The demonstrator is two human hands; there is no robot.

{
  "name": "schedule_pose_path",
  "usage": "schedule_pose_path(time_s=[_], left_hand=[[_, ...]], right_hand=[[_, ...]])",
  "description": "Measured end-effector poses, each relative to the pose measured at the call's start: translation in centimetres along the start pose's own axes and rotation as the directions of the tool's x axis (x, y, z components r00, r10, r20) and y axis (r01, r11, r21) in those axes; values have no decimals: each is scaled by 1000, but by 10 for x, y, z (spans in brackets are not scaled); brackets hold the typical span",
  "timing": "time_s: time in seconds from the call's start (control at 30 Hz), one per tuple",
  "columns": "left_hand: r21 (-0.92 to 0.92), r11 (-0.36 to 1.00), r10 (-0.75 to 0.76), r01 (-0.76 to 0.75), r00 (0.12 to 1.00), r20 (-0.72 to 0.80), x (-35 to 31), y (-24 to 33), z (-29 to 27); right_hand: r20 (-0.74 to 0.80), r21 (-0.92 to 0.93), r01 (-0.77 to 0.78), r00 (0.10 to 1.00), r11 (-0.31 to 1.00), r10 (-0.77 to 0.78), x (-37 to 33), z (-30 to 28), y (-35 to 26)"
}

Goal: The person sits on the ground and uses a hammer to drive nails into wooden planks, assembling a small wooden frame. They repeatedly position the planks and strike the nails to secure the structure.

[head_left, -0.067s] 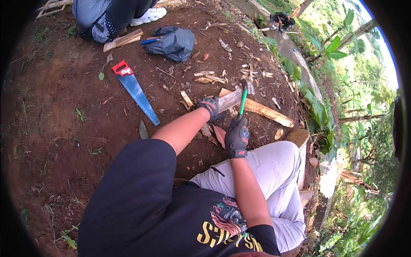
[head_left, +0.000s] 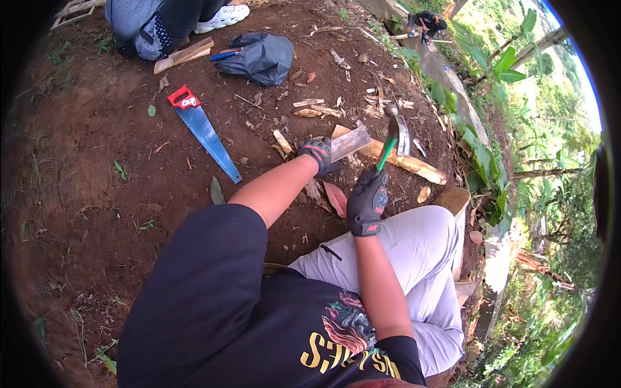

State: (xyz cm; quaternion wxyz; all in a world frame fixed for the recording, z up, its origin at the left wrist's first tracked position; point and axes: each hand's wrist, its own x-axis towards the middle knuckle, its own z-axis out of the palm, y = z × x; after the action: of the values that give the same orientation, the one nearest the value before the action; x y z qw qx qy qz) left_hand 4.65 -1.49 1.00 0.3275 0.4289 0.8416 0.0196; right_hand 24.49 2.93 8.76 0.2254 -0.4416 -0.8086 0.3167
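My left hand [head_left: 317, 155], in a dark glove, grips the near end of a broad, flat, greyish blade-like piece [head_left: 350, 143]; whether it has a handle is hidden by the fingers. The piece's far end lies over a split length of pale wood [head_left: 407, 161] on the soil. A claw hammer [head_left: 392, 139] with a green shaft is in my right hand [head_left: 367, 202], also gloved, fingers wrapped around it. Its metal head stands above the wood, to the right of the blade-like piece and apart from it.
A handsaw [head_left: 208, 143] with a red handle lies on the left. Beyond it are a dark plastic bag [head_left: 264, 59], a blue-handled tool [head_left: 224, 56], wood strips [head_left: 184, 55] and a seated person [head_left: 152, 29]. Wood chips [head_left: 317, 112] litter the ground; another person [head_left: 427, 26] is far right.
My right hand has swung the hammer to the right, away from the blade-like piece. My left hand keeps its grip in nearly the same place.
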Motion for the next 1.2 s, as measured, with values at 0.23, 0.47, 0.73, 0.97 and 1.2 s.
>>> schedule_pose_path(time_s=[0.23, 0.47, 0.73, 0.97, 1.2], left_hand=[[19, 999, 30, -29, 1000, -10, 18, -7, 11], [32, 999, -2, -4, 983, 183, -3, -5, -50], [-1, 1000, 24, -24, 978, 206, -15, 21, -58], [24, 999, -46, 42, 986, 163, 0, -1, -46], [-19, 1000, 9, -7, 987, 161, -1, 9, -43]], right_hand=[[651, -539, 228, 724, 811, 229, 25, 10, 76], [427, -337, -355, 768, 872, 478, 24, 7, 53], [432, -272, -379, 773, 884, 465, 30, 5, 71], [499, -215, -386, 746, 897, 441, 26, 3, 65], [438, -185, -461, 752, 868, 493, 27, 6, 71]])
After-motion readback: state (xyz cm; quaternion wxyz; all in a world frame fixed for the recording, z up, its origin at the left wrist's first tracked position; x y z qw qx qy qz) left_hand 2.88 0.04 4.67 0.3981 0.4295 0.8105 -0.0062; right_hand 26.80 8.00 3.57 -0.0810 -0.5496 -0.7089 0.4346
